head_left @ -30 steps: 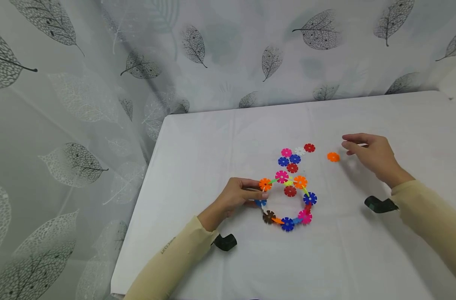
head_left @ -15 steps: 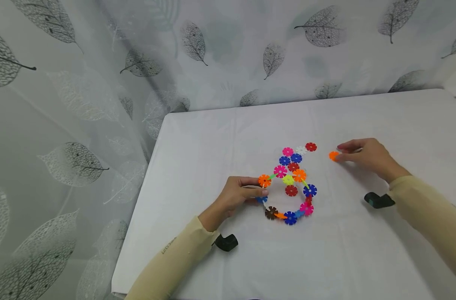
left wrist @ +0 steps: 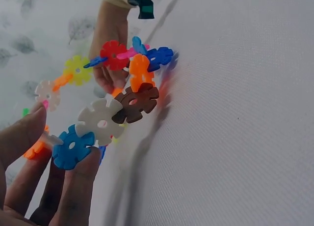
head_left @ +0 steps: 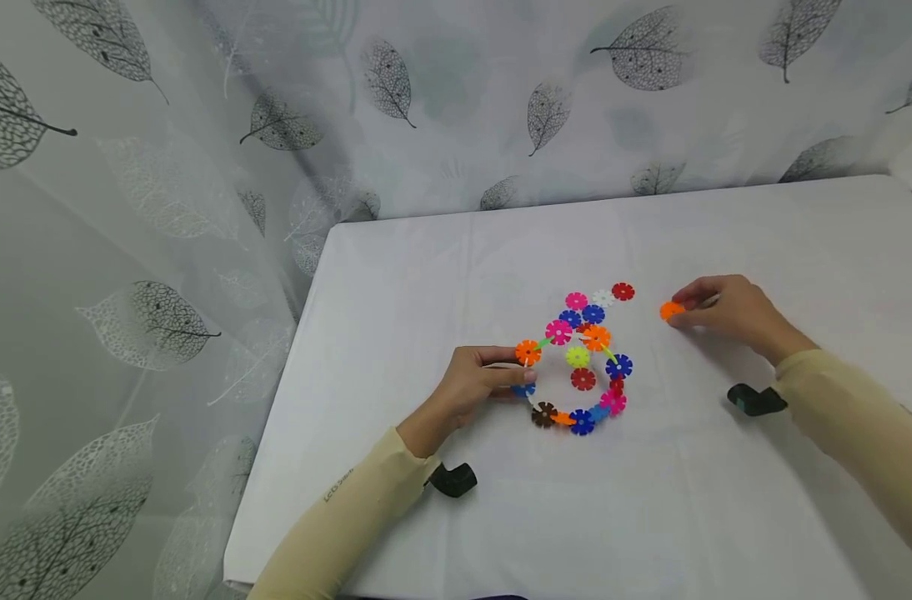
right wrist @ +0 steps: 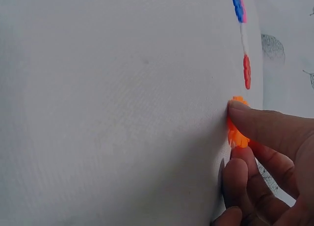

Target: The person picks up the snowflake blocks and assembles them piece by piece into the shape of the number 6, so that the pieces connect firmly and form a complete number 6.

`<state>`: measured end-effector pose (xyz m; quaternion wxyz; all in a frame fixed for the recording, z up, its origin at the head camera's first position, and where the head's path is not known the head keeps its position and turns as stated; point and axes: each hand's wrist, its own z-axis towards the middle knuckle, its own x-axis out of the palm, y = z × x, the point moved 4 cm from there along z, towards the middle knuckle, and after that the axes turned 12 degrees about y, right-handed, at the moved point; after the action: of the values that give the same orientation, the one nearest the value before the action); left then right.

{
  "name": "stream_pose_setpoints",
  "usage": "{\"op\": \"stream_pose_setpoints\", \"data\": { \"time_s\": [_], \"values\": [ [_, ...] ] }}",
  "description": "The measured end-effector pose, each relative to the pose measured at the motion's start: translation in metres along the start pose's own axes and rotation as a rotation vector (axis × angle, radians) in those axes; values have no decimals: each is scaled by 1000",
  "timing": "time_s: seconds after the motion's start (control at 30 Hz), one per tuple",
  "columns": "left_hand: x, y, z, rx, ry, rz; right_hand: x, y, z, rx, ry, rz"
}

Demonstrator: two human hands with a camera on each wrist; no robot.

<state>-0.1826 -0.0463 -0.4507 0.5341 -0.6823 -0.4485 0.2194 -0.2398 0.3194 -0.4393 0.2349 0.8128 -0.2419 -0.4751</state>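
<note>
My left hand point(head_left: 477, 385) grips the left side of a ring of interlocked plastic snowflake discs point(head_left: 613, 403). In the left wrist view, thumb and fingers pinch it by a blue disc point(left wrist: 72, 147) and the pieces beside it; white, brown, orange, red and yellow discs follow round the ring. The ring stands tilted, its lower edge close over the table. To the right, my right hand point(head_left: 734, 312) pinches a single orange snowflake disc point(right wrist: 238, 130) between thumb and fingers, right at the tabletop.
Loose snowflake discs lie behind and within the ring: a red disc point(head_left: 623, 292), a pink disc point(head_left: 576, 301), blue ones, a yellow disc point(head_left: 577, 357) and another red one. White cloth covers the table point(head_left: 396, 283). A leaf-patterned curtain point(head_left: 456, 108) hangs behind and at the left.
My right hand has come down to the orange disc and taken hold of it between thumb and fingers. In my left hand, the ring has tipped, its near edge rising in the view.
</note>
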Motion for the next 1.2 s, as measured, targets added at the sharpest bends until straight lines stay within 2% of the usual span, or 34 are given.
{"op": "stream_pose_setpoints", "data": {
  "time_s": [0.2,0.37,0.47,0.73,0.9,1.03,1.2],
  "values": [
    [1,-2,1,26,-20,-16,1,2,3,-52,-1,10],
    [2,-1,2,28,-28,-8,5,12,4,-103,21,23],
    [2,-2,2,30,-27,-1,7,26,0,-154,17,28],
    [5,-2,1,28,-70,-12,10,81,-25,-317,-83,80],
    [6,-1,1,49,-93,-12,15,113,-38,-406,-124,70],
    [7,-1,1,68,-99,-3,22,130,-44,-464,-154,35],
    [10,-2,0,92,-96,9,31,145,-47,-521,-142,15]
  ]
}}
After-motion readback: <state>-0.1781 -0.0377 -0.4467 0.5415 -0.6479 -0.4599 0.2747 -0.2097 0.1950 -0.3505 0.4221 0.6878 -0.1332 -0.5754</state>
